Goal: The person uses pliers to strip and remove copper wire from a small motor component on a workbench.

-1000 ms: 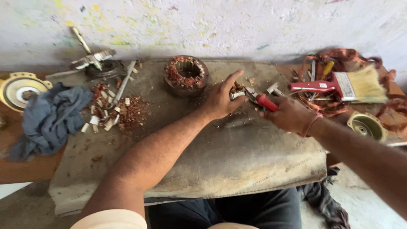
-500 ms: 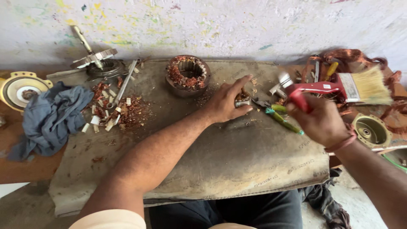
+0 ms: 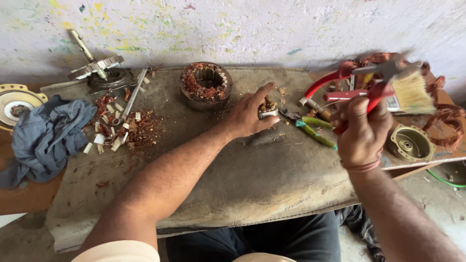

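Left hand (image 3: 250, 115) rests on the worn grey-brown mat (image 3: 252, 179) that covers the bench, fingers curled around a small metal motor core with copper winding (image 3: 267, 109), index finger stretched out past it. The core sits on the mat, pinned under thumb and fingertips, just right of the large round stator ring packed with copper wire (image 3: 206, 83).

Right hand (image 3: 361, 128) is raised above the bench edge, fist closed on red-handled pliers (image 3: 361, 82); the tool is blurred, its handles spread apart. Green-handled pliers (image 3: 313, 129) lie on the mat between the 2 hands, near the core.

Behind the right hand: a flat paintbrush with pale bristles and red handle (image 3: 405, 92), a tangle of copper wire (image 3: 449, 119), a round brass-coloured metal end cap (image 3: 410, 143).

Far left: a crumpled grey-blue cloth (image 3: 43, 138), a scatter of white chips and copper scraps (image 3: 128, 128), a long metal rod (image 3: 132, 94) lying through them, a toothed rotor on a shaft (image 3: 94, 65).
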